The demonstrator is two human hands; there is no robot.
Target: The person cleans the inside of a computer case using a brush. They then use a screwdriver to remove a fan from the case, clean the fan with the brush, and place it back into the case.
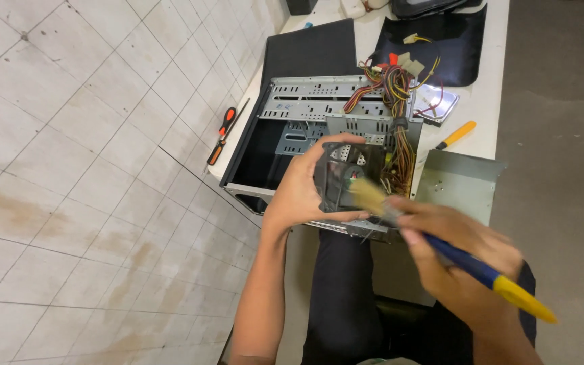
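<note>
Over the opened computer case (305, 128) on the white desk (488, 94), my left hand (299, 192) has its grip clamped round a black cooling fan (343, 179), held up just above the case's near edge. My right hand (457, 253) grips a paintbrush (441, 243) with a blue and yellow handle, its pale bristles touching the fan's hub. I judge light, short strokes along the blades work best, with the fan pinned so it cannot spin. The case is perforated grey sheet metal; a bundle of coloured wires (397, 88) spills over it. An orange-handled screwdriver (224, 135) lies at the desk's left edge.
</note>
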